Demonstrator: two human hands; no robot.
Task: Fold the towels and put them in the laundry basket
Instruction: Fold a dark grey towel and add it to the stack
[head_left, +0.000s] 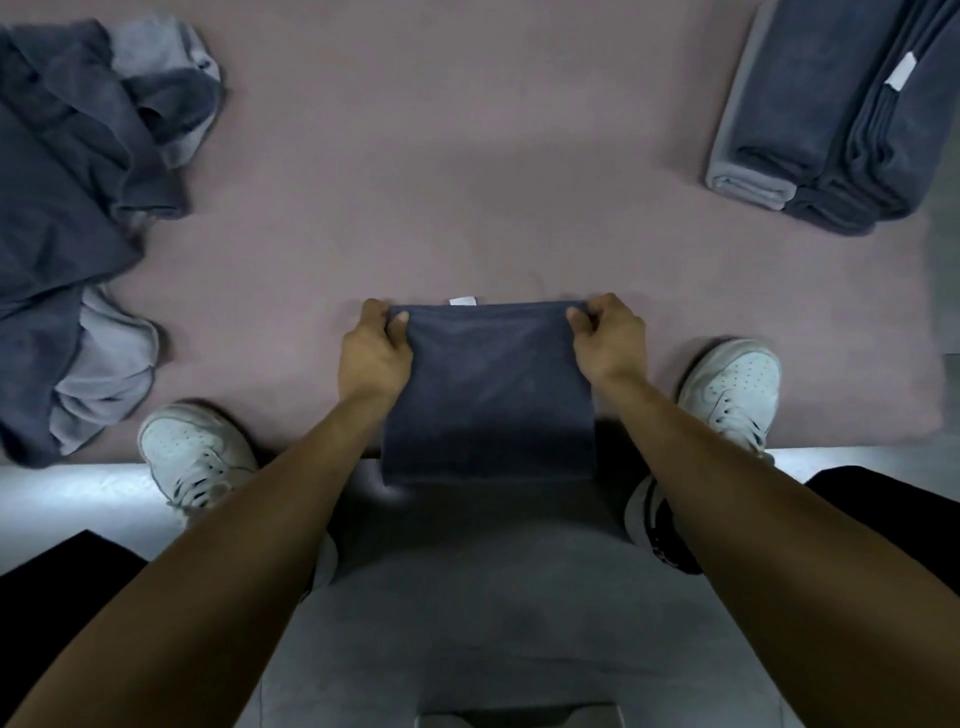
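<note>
A dark blue towel (488, 395), folded into a small rectangle with a white tag at its far edge, hangs in front of me. My left hand (374, 358) pinches its far left corner and my right hand (608, 338) pinches its far right corner. The towel's near edge reaches down over my lap. A heap of unfolded dark blue and light grey towels (78, 218) lies on the pink mat at the left. A stack of folded towels (831, 119) sits at the far right. No laundry basket is in view.
The pink mat (441, 171) covers the floor ahead, its near edge meeting a grey floor (67, 493). My two white shoes (197, 452) (732, 389) rest on the mat's near edge, either side of the held towel.
</note>
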